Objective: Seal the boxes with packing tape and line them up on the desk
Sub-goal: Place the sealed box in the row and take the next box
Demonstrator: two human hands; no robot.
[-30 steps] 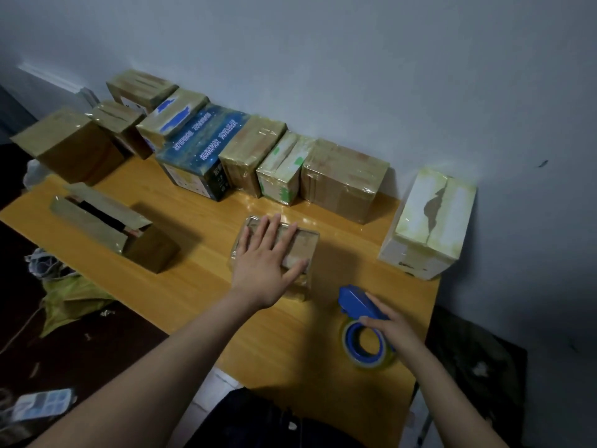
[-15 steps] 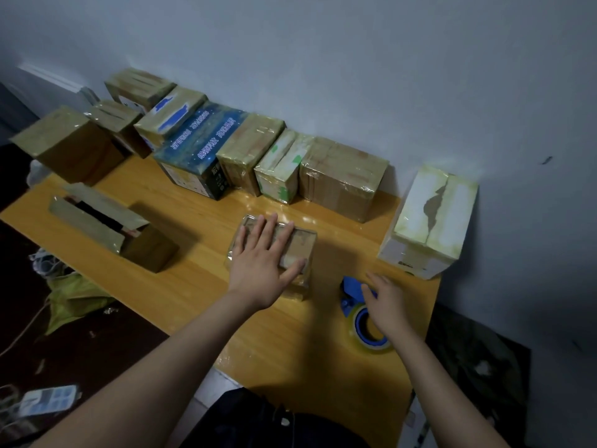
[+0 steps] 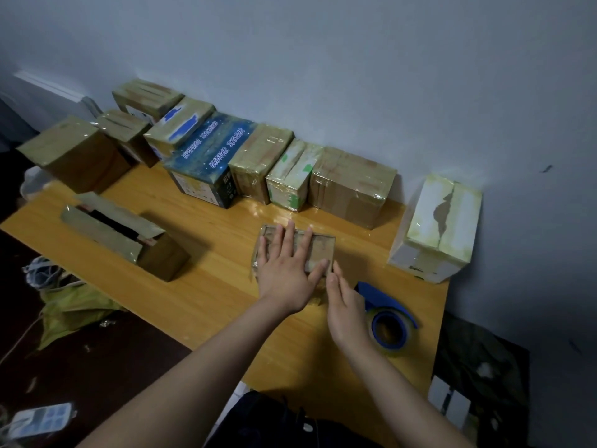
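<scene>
A small flat taped box (image 3: 318, 250) lies in the middle of the wooden desk (image 3: 210, 286). My left hand (image 3: 284, 270) presses flat on its top with fingers spread. My right hand (image 3: 345, 302) has straight fingers reaching to the box's near right corner, holding nothing. The blue tape dispenser (image 3: 386, 318) with its roll lies on the desk just right of my right hand. Several taped boxes stand in a row along the wall, among them a dark blue printed box (image 3: 206, 160) and a brown box (image 3: 352, 185). An open-flapped box (image 3: 126, 234) sits at the left.
A white box with a torn top (image 3: 436, 227) stands at the desk's right edge by the wall. A large brown box (image 3: 71, 153) overhangs the far left. On the floor at left lie a yellow-green bag (image 3: 71, 312) and a power strip (image 3: 38, 420).
My right hand let go of the tape dispenser, leaving it on the desk, and moved left to the small box's corner. My left hand stayed pressed on the box.
</scene>
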